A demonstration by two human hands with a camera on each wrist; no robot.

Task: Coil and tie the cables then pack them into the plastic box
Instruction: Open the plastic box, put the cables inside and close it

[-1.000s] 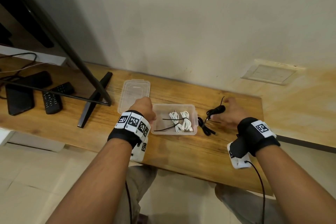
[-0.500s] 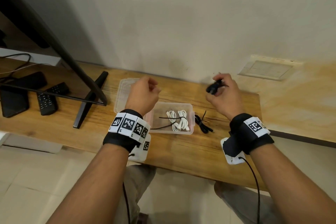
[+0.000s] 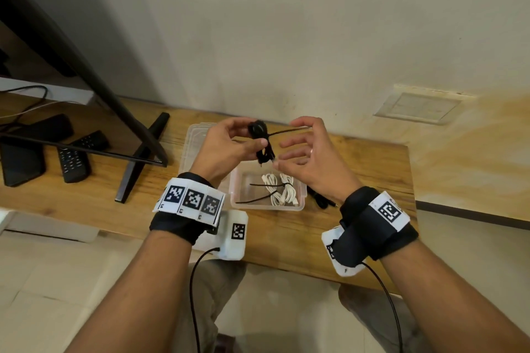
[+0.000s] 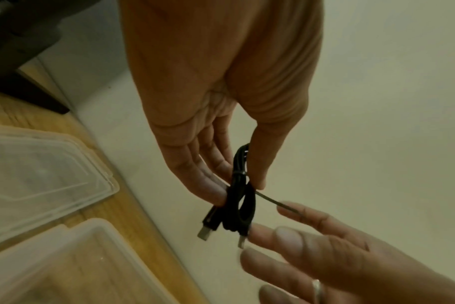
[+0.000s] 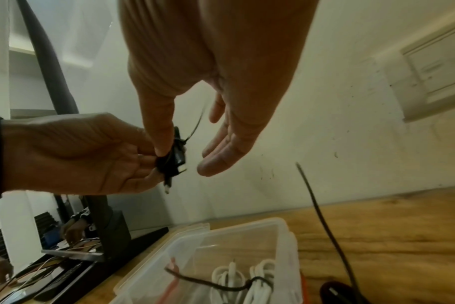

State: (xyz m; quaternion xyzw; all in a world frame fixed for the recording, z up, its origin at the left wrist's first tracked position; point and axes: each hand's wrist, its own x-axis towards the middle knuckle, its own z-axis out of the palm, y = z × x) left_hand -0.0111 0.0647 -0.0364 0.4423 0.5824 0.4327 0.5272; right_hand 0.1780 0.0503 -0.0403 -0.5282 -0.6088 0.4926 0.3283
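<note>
Black cable [image 3: 262,143] coiled into a small bundle, raised above the worktop [image 3: 358,169] and over the box [image 3: 268,207], a thin black tie [image 3: 286,131] cinched round its middle with the tail running off to the right. Pinched between thumb and fingertips of the left hand [image 3: 226,146]; two plug ends dangling below the grip, seen in the left wrist view. Right hand [image 3: 311,157] just beside the bundle, fingers spread and relaxed, palm toward it; index finger and thumb up at the tie's tail, though whether pinching it cannot be told. Thumb looks to touch the bundle in the right wrist view.

In the box, two white cables [image 3: 279,189] coiled side by side, bound with a black tie, lying on the bottom. Clear lid [image 3: 195,137] flat on the worktop behind the box, partly hidden by the left hand. Another black cable [image 3: 322,200] loose on the worktop just right of the box. Further left, monitor stand [image 3: 140,157] and two remotes [image 3: 76,156].
</note>
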